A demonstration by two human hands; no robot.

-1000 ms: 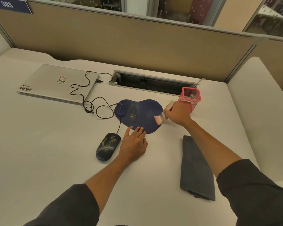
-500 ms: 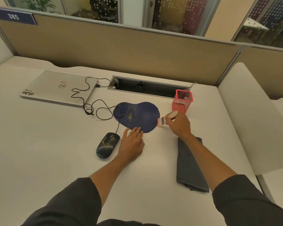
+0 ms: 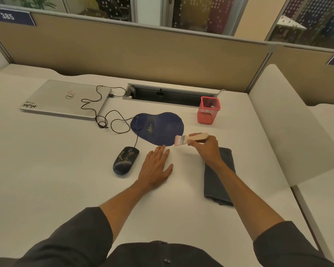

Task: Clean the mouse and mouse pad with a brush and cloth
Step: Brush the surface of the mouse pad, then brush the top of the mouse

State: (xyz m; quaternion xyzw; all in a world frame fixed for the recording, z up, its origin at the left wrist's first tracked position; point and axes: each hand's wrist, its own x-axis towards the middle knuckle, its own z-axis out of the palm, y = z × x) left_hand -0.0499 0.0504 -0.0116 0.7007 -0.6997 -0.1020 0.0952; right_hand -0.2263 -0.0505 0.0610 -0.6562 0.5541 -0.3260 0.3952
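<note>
A dark blue mouse pad (image 3: 160,126) with yellowish specks lies mid-desk. A dark wired mouse (image 3: 126,159), also speckled, sits on the desk to its front left. My right hand (image 3: 206,148) grips a wooden-handled brush (image 3: 191,139), its pink bristles at the pad's near right edge. My left hand (image 3: 156,166) rests flat on the desk, fingers straight, fingertips just short of the pad's front edge. A folded grey cloth (image 3: 220,182) lies to the right, partly under my right forearm.
A shut silver laptop (image 3: 66,98) lies at the back left, with the mouse cable (image 3: 104,120) looping from it. A pink mesh pen holder (image 3: 208,110) stands right of the pad, before an open cable slot (image 3: 168,95). A partition wall closes the back.
My right hand has drawn the brush off the pad's right part toward its near edge. My left hand has slid slightly back from the pad's front edge. The camera pulled back.
</note>
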